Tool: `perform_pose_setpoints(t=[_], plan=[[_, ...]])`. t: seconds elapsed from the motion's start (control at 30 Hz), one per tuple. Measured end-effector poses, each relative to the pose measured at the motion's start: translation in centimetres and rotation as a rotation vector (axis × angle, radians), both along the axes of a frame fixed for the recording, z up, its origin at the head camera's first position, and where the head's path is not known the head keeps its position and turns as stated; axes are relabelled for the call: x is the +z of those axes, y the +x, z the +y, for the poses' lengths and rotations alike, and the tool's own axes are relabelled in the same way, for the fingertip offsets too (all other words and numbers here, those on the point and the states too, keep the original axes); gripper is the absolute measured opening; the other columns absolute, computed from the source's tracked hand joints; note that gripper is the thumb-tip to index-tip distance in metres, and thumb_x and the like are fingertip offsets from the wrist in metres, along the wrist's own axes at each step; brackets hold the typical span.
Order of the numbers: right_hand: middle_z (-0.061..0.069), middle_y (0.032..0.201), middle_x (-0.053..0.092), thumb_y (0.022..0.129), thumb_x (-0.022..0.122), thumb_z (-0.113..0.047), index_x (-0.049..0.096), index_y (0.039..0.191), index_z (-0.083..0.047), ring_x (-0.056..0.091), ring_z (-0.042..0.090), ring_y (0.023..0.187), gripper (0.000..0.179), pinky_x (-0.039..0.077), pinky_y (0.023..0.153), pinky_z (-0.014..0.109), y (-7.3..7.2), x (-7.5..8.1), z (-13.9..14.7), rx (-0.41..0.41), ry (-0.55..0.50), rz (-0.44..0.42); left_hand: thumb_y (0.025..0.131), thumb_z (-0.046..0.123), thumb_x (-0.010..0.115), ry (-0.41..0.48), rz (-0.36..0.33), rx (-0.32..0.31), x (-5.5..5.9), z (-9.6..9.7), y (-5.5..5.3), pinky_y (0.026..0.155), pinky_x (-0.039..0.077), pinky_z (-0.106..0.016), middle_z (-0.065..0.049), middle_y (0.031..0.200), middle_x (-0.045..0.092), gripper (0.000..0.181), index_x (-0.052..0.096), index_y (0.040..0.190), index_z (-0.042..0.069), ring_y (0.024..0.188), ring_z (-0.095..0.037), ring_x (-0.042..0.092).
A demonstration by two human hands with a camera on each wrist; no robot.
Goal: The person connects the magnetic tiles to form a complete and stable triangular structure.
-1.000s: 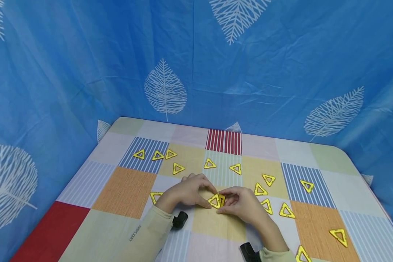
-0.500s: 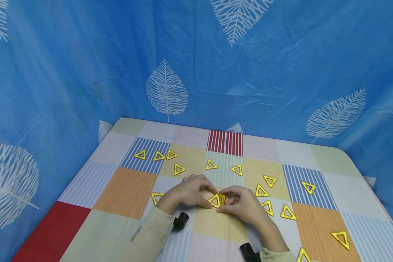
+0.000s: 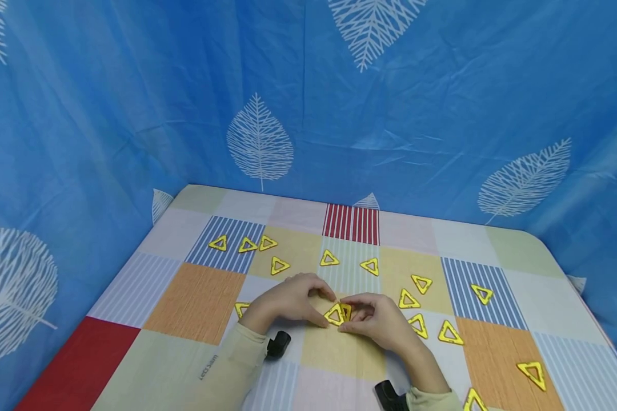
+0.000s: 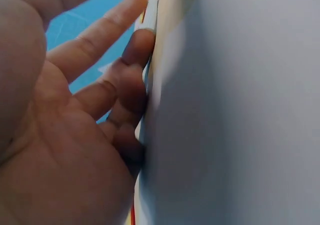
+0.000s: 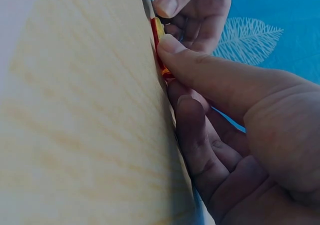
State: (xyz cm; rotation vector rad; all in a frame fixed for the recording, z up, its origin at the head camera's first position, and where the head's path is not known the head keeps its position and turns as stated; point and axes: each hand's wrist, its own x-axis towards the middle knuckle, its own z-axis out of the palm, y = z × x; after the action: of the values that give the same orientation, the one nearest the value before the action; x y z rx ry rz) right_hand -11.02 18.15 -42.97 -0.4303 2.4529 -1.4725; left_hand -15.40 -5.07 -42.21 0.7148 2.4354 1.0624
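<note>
Two yellow triangular frames lie close together at the table's centre in the head view. My left hand (image 3: 290, 299) has its thumb and index fingertips at the edges of the left-hand triangle (image 3: 327, 317), lightly pinching it. My right hand (image 3: 383, 321) pinches the right-hand triangle (image 3: 348, 311) between thumb and index finger; the two triangles overlap or touch. In the right wrist view, a thin piece with red and yellow edges (image 5: 158, 30) shows by the right thumb, with the left thumb near its far end. The left wrist view hides most of the contact.
Several more yellow triangles lie spread about: some at the back left (image 3: 247, 245), others on the right (image 3: 449, 333), one (image 3: 241, 309) partly behind the left forearm. A patchwork cloth (image 3: 195, 291) covers the table. Blue leaf-print curtains (image 3: 308, 114) stand behind and at the sides.
Both hands and the two central triangles have shifted slightly left, the left fingertips a little more than the triangles. The scattered triangles have stayed in place.
</note>
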Motion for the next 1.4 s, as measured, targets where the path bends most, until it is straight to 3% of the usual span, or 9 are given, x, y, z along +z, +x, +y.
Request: perform_pose_setpoints(t=[0.17,0.37,0.57,0.77,0.93,1.07,1.4], plan=[[0.001,0.078,0.069,0.075,0.090,-0.012,0.072,0.117,0.000,0.065,0.016,0.069,0.047,0.052,0.059,0.026,-0.1,0.0,-0.2,-0.002,0.005,-0.003,0.075,0.019,0.090,0.099,-0.019,0.008,0.2,-1.0,-0.2,0.087,0.047,-0.034,0.006,0.107,0.063,0.042,0.073,0.113,0.015,0.097,-0.016,0.056],[0.002,0.079,0.069,0.074,0.090,-0.011,0.072,0.117,0.001,0.064,0.015,0.069,0.048,0.050,0.060,0.025,0.0,0.0,-0.3,-0.007,-0.019,-0.016,0.078,0.017,0.088,0.164,-0.002,0.070,0.4,-2.5,-0.6,0.079,0.047,-0.037,0.000,0.107,0.063,0.041,0.073,0.116,0.012,0.092,-0.022,0.055],[0.000,0.078,0.069,0.074,0.091,-0.013,0.072,0.115,-0.001,0.064,0.015,0.069,0.047,0.051,0.061,0.026,0.0,-0.2,-0.2,-0.020,0.012,-0.018,0.079,0.012,0.086,0.221,0.022,0.224,0.4,-4.4,-1.2,0.078,0.047,-0.038,-0.005,0.111,0.062,0.039,0.073,0.115,0.012,0.092,-0.025,0.055],[-0.001,0.077,0.069,0.073,0.091,-0.015,0.073,0.114,-0.004,0.065,0.016,0.069,0.046,0.051,0.060,0.027,0.0,-0.4,0.0,-0.033,0.032,-0.024,0.080,0.013,0.086,0.185,0.032,0.428,0.5,-5.9,-1.6,0.085,0.047,-0.043,-0.005,0.117,0.060,0.041,0.072,0.118,0.015,0.100,-0.027,0.053],[-0.001,0.077,0.068,0.073,0.092,-0.016,0.073,0.114,-0.004,0.064,0.016,0.068,0.047,0.051,0.060,0.027,0.0,-0.6,0.1,-0.032,0.029,-0.017,0.079,0.013,0.087,0.122,0.025,0.520,0.1,-6.7,-1.9,0.099,0.044,-0.048,-0.008,0.135,0.053,0.050,0.068,0.125,0.016,0.119,-0.030,0.051],[0.000,0.077,0.069,0.073,0.092,-0.015,0.073,0.114,-0.004,0.065,0.017,0.069,0.047,0.051,0.061,0.027,0.0,-0.6,0.1,-0.034,0.023,-0.022,0.077,0.013,0.088,0.084,0.021,0.555,-0.3,-6.9,-2.1,0.103,0.042,-0.048,-0.010,0.140,0.050,0.055,0.067,0.128,0.016,0.125,-0.032,0.050],[0.000,0.078,0.069,0.073,0.092,-0.016,0.073,0.114,-0.004,0.064,0.016,0.069,0.047,0.051,0.061,0.027,0.1,-0.5,0.0,-0.036,0.025,-0.022,0.081,0.012,0.085,0.012,0.027,0.559,-0.4,-7.0,-2.1,0.108,0.037,-0.050,-0.014,0.140,0.050,0.064,0.059,0.140,0.008,0.130,-0.034,0.047]])
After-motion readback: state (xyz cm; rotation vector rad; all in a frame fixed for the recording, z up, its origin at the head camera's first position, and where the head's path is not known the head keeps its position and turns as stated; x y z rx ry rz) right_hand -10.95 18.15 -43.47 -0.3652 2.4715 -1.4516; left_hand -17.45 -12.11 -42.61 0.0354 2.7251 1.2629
